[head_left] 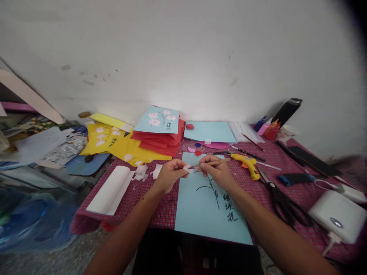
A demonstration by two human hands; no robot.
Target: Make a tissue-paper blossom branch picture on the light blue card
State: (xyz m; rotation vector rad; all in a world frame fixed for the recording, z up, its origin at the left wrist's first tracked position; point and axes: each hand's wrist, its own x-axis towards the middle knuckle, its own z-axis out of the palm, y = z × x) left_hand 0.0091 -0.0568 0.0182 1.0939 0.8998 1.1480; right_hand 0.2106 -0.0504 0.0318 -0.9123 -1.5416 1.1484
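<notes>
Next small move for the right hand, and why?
Probably stroke the slim tool lightly along the white piece: the right hand grips the tool with its tip at the piece, which the left hand pinches above the blue sheet.

Small curved white paper [187, 167], slim tan tool [219, 162] at its edge, blue inked card [195, 214] flat beneath

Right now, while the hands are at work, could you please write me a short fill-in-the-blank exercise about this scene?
1. The right hand holds a slim tool, while the ____ hand pinches a small pale piece.
2. The sheet under the right hand is light ____.
3. The body of the glue gun is ____.
4. A flowered card lies on ____ of the red paper stack.

Missing words: left; blue; yellow; top.
</notes>
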